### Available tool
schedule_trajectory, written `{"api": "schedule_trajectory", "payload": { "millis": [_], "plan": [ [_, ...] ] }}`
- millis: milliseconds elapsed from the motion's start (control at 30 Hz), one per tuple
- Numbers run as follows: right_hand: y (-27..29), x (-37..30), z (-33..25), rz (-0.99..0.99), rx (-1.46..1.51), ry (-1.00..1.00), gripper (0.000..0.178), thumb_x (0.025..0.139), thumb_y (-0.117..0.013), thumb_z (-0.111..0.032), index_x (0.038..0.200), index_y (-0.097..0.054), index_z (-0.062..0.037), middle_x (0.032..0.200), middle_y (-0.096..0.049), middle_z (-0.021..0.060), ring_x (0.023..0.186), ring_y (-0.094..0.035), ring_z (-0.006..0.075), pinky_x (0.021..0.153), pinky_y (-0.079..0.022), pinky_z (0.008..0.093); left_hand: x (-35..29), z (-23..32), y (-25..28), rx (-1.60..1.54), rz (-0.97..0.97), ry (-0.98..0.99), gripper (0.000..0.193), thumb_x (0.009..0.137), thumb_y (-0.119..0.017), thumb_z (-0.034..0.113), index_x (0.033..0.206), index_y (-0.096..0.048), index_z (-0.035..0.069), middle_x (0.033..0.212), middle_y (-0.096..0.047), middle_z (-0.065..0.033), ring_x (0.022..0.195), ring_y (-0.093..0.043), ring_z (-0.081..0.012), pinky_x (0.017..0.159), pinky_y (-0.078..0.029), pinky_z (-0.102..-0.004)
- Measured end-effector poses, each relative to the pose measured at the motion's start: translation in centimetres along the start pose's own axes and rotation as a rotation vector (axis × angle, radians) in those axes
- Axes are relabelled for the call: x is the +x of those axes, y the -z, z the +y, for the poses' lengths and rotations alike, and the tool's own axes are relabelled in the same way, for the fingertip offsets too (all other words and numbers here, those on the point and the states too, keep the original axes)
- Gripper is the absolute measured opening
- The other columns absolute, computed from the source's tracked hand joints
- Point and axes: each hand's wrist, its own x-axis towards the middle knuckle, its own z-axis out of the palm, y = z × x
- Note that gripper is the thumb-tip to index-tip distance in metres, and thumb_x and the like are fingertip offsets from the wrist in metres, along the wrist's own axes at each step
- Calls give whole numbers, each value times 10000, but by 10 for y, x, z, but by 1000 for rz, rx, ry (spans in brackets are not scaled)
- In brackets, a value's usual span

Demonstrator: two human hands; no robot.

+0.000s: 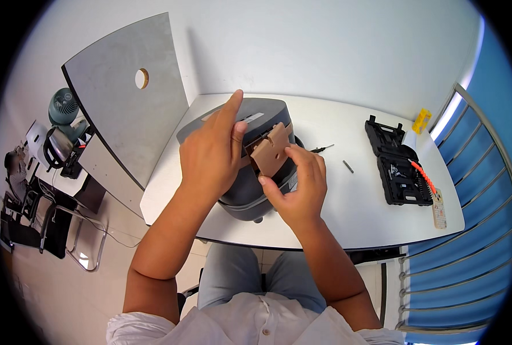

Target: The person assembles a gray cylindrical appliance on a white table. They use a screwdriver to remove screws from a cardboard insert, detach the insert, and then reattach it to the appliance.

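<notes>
A dark grey rounded appliance (pixel 259 109) stands on the white table in front of me. From its front a copper-coloured panel (pixel 271 150) sticks out at a tilt, with a slot in its upper edge and a small hole. My right hand (pixel 302 192) grips this panel by its right and lower edges, between thumb and fingers. Against the appliance's left side rests my left hand (pixel 211 152), its fingers stretched out and the thumb raised beside the panel. Whether the panel is still joined to the appliance cannot be made out, since my left hand covers part of that side.
Right of the appliance lie a black-handled screwdriver (pixel 323 148) and a short grey rod (pixel 348 167). Farther right are an open black tool case (pixel 402 184), an orange flexible shaft (pixel 421 174), a phone (pixel 439 213) and a yellow object (pixel 421 121). A grey partition (pixel 112 75) borders the left; metal railings (pixel 492 146) the right.
</notes>
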Motion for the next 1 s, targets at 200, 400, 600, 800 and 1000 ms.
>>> {"api": "schedule_trajectory", "payload": {
  "millis": [200, 400, 600, 800, 1000],
  "plan": [
    [4, -3, -6, 42, -92, -14, 557, 619, -810, -226, 1075, -553, -37, 1047, -586, 98, 914, -535, 302, 778, -470, 391, -4, 4, -4, 28, 29, -49, 368, 944, -500, 222, 1296, -512, 114, 987, -656, -118, 663, -620, -282, 538, -470, -356],
    [8, -5, -18, 2, -125, -96, 545, 603, -814, -220, 1047, -556, -37, 1003, -588, 90, 905, -523, 292, 761, -470, 389, -7, 8, -7, 47, 52, -51, 366, 926, -529, 183, 1285, -526, 112, 1010, -658, -109, 634, -612, -262, 514, -463, -337],
    [6, -5, -15, 27, -118, -88, 545, 601, -817, -232, 1040, -557, -40, 987, -592, 81, 896, -525, 282, 757, -470, 380, -5, 8, -8, 58, 66, -73, 363, 922, -536, 174, 1279, -531, 111, 1013, -657, -105, 622, -606, -258, 506, -461, -337],
    [8, -4, -15, 18, -132, -87, 535, 601, -819, -236, 1032, -566, -44, 975, -599, 81, 892, -532, 276, 751, -474, 375, -6, 10, -7, 54, 64, -66, 360, 921, -539, 183, 1276, -536, 122, 979, -655, -101, 621, -605, -257, 505, -460, -337],
    [5, -5, -10, 58, -116, -76, 529, 595, -821, -232, 1022, -573, -43, 984, -604, 83, 892, -542, 274, 744, -482, 370, -6, 10, -8, 48, 73, -54, 363, 915, -548, 183, 1273, -538, 125, 934, -654, -106, 613, -601, -258, 503, -459, -339]
  ]
}}
